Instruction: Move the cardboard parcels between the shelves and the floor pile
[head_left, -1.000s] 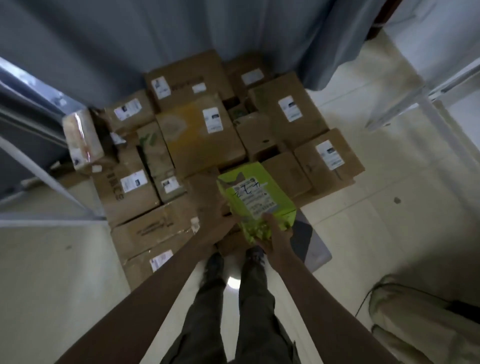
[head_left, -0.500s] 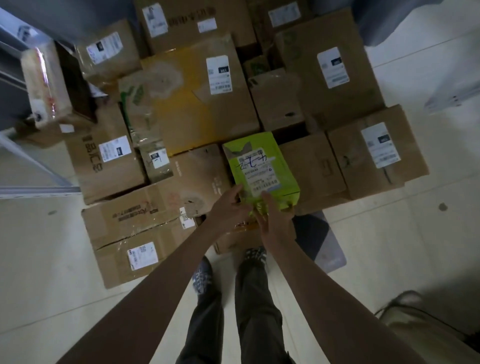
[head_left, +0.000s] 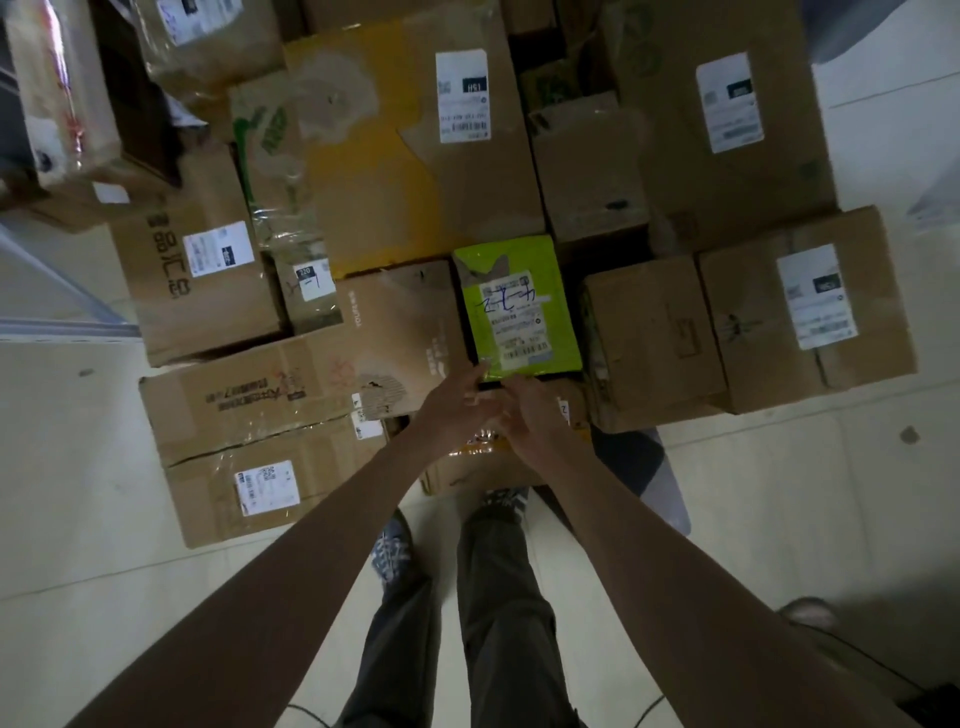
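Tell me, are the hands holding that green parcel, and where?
Not clearly. The green parcel lies on the pile. The left hand touches its near-left corner with its fingertips; the right hand is just below its near edge. No firm grip shows.

Green parcel (head_left: 519, 306): glossy plastic film, smooth, lightly wrinkled; white paper label stuck on top, with blue pen marks. Brown boxes (head_left: 652, 332): matt corrugated cardboard, scuffed and creased. Long box (head_left: 291, 389): cardboard with the surface layer torn away in a rough patch; clear shiny tape along the seam. Yellow box (head_left: 410, 145): matt cardboard, yellow facing peeled in places to bare brown. Left-hand box (head_left: 62, 88): wrapped in glossy clear film. Floor (head_left: 779, 519): smooth pale tiles, low sheen. Trousers (head_left: 498, 597): dark matt cloth.
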